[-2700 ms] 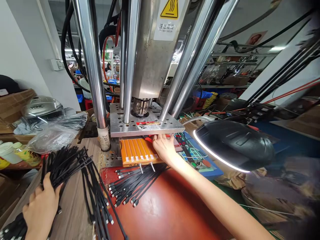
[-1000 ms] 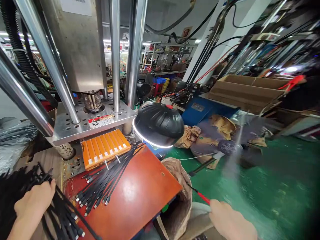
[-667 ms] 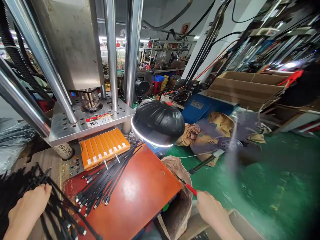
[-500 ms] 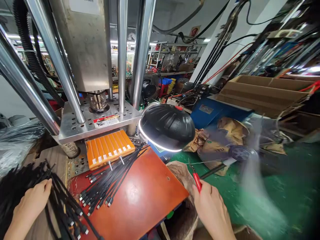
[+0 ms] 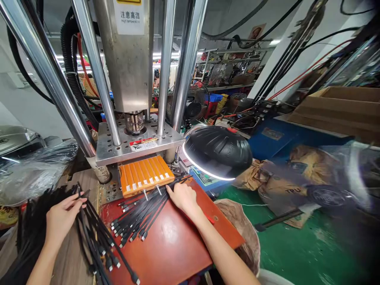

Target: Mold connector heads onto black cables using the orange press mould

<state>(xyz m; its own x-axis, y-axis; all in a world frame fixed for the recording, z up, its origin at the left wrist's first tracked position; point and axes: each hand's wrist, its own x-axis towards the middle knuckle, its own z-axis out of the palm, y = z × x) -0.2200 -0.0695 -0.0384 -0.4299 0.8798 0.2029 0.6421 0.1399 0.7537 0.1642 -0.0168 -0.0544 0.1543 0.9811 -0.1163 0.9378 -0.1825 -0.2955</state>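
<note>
My left hand pinches black cables at the left edge of the red-brown board. More black cables are heaped to its left. On the board lies a fan of black cables with metal plugs, and my right hand rests on their upper end with fingers closed together. Part of a red-handled tool shows beside my right forearm, lying on the board. Just behind the cables, an orange grooved mold with two metal pins sits below the press plate.
Steel columns of the press rise at the left and centre. A black lamp with a lit rim stands right of the mold. A brown sack opens beside the board's right edge. A fan is farther right.
My right hand has moved left from beside the board onto the cables and let go of the red-handled tool. My left hand has lifted cable ends. The view has shifted.
</note>
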